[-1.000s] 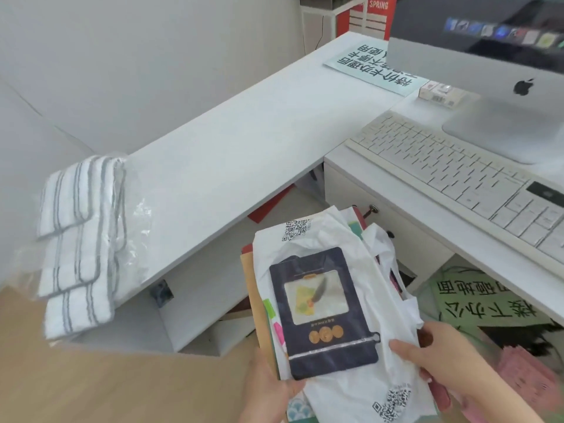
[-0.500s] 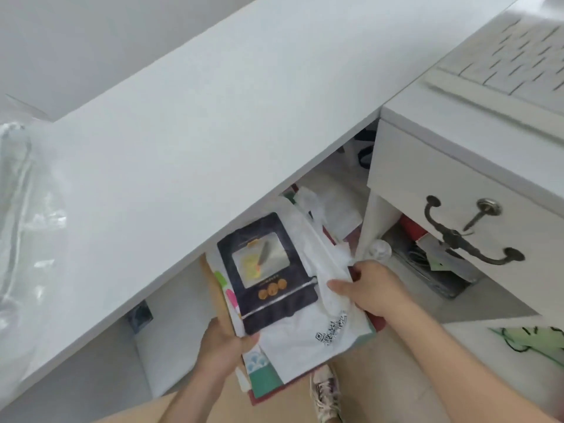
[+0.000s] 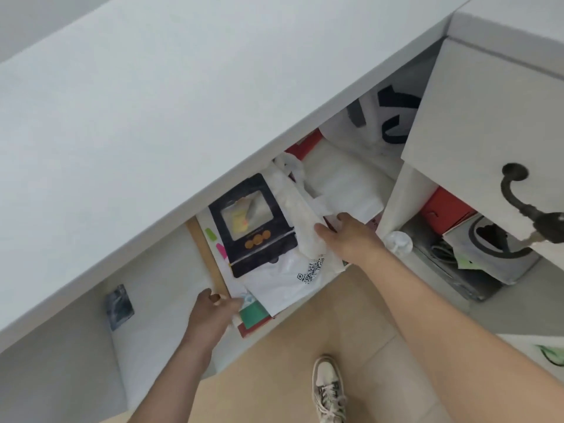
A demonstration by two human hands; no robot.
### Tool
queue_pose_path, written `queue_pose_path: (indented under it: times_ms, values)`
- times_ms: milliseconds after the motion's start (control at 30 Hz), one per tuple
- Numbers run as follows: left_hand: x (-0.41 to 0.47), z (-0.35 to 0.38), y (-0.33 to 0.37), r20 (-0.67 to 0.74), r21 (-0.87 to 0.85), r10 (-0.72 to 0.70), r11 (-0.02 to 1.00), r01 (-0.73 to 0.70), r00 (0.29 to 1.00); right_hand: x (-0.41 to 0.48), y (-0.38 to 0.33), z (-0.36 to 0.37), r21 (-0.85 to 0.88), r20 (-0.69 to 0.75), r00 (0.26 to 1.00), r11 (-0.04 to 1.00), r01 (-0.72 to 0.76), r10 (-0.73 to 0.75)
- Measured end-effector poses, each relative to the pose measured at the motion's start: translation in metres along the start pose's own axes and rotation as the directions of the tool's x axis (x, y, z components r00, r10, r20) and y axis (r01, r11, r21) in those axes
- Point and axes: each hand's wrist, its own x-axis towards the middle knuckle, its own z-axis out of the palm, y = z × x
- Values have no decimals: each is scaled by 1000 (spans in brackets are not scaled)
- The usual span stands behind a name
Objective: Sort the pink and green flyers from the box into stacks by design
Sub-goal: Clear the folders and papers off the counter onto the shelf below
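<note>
Both hands hold a flat bundle (image 3: 232, 288) half under the edge of a white desk (image 3: 152, 117), above a tan floor (image 3: 290, 361). The left hand (image 3: 213, 312) grips the bundle's near left corner, fingers curled under it and thumb on top, beside a brown board (image 3: 207, 254) that forms its left edge. The right hand (image 3: 348, 236) is on the bundle's right side, thumb and fingers pinching a crumpled fold of a white plastic bag (image 3: 283, 282) printed with a square code. A dark pouch (image 3: 253, 224) with a clear window lies on top between the two hands, touching neither. A green sheet (image 3: 253, 312) and a red sheet (image 3: 244, 329) stick out from under the bundle just beside the left hand.

Of the flyers, only a strip of a green-printed sheet (image 3: 549, 352) shows at the right edge of the view. It lies on a pale surface past the right forearm, well apart from both hands. No pink flyer or box can be made out.

A drawer (image 3: 488, 117) with a dark handle (image 3: 518, 203) hangs at upper right, and a shoe (image 3: 329, 389) stands on the floor below.
</note>
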Motion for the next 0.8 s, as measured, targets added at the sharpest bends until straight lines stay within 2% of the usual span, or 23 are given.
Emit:
queue_pose_path:
  times_ms: [67,133,233,300,367,467,567,633,700,767,800]
  values:
    - [-9,2,-7,80,43,20,999,-23,997,3,10,-3,-3,-33,999,1000,12,-12]
    - [-8,8,-13,82,181,62,980,-76,995,10,15,-7,-7,-48,999,1000,17,-17]
    - [-9,23,-17,3,392,177,905,-164,984,18,21,-1,6,-27,1000,1000,3,-3]
    - [-8,29,-21,-64,438,238,879,-187,969,18,25,8,74,-50,999,997,14,-10]
    - [-3,28,-25,-78,410,259,888,-206,963,17,23,10,149,-130,990,986,79,-59]
    - [10,18,-19,-110,331,285,914,-236,952,24,3,-1,151,-215,965,972,183,-148]
    - [30,11,-2,-162,341,293,913,-225,942,36,-13,0,232,-171,975,956,179,-141]
    - [42,10,6,-191,318,259,929,-190,947,39,-14,3,351,-109,990,928,121,-88]
    - [47,13,8,-214,284,238,943,-173,947,33,-8,6,438,-63,992,890,125,-108]
    - [48,18,9,-233,262,250,947,-187,940,19,2,8,357,-19,985,919,167,-171]
    - [49,21,10,-240,268,268,942,-201,933,14,7,13,208,-34,971,948,240,-238]
